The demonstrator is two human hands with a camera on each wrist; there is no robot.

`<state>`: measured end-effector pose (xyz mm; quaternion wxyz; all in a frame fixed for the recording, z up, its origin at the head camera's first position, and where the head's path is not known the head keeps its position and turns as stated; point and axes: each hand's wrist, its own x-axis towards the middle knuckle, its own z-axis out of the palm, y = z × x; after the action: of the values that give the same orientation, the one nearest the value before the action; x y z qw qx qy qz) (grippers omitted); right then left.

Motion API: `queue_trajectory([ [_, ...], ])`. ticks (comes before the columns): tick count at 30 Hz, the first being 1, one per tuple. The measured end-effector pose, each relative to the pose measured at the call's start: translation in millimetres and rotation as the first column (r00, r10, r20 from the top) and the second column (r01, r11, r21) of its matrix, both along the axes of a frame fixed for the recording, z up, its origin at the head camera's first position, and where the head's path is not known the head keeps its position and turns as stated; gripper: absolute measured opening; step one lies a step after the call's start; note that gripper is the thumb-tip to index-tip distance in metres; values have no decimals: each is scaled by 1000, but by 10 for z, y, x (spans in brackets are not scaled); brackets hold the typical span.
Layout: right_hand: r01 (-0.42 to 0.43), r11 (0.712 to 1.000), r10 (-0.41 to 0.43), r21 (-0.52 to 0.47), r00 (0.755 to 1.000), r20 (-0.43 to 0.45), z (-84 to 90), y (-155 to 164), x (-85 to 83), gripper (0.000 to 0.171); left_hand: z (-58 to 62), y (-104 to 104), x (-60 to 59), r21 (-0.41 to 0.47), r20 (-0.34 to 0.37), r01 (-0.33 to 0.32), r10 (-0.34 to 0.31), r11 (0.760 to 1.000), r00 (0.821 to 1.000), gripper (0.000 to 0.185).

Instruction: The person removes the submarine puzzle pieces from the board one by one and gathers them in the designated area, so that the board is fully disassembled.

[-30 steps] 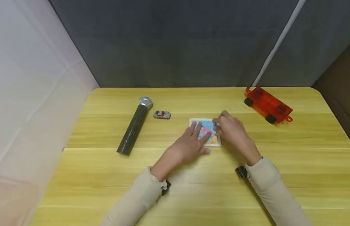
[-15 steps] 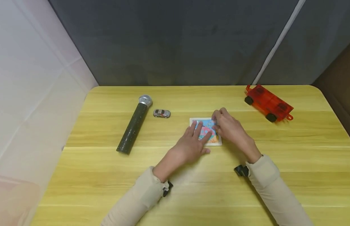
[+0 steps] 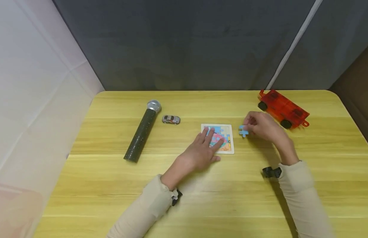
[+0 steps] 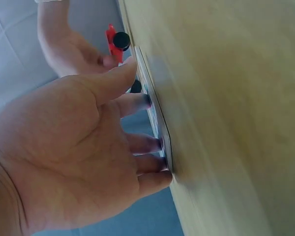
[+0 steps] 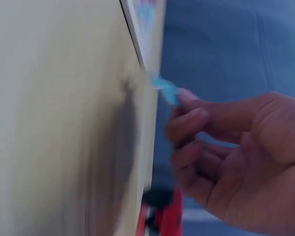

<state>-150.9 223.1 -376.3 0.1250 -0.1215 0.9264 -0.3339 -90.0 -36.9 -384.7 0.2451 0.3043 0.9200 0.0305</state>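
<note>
Puzzle piece held just off the puzzle board

The left hand (image 3: 202,152) lies flat, fingers straight, pressing the puzzle board (image 3: 227,142) on the table (image 3: 184,198). The right hand (image 3: 262,127), arm bent inward, pinches a blue puzzle piece (image 3: 242,131) just right of the board (a red toy trailer (image 3: 282,109) sits beyond it).

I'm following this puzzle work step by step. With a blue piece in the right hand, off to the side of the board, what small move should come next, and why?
Probably lower the blue piece onto the table right of the puzzle board and let go. The right hand pinches it clear of the board, while the left hand presses flat fingers on the board, holding it steady.
</note>
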Motion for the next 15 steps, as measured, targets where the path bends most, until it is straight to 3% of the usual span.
queue_trajectory([
  [4,38,995,-45,89,996,76,-14,338,-53,13,3,3,12,2,8,-7,7,1000,1000,71],
  [15,123,952,-128,281,992,-3,-122,341,-48,15,-17,-3,14,-10,11,-18,18,1000,1000,71],
])
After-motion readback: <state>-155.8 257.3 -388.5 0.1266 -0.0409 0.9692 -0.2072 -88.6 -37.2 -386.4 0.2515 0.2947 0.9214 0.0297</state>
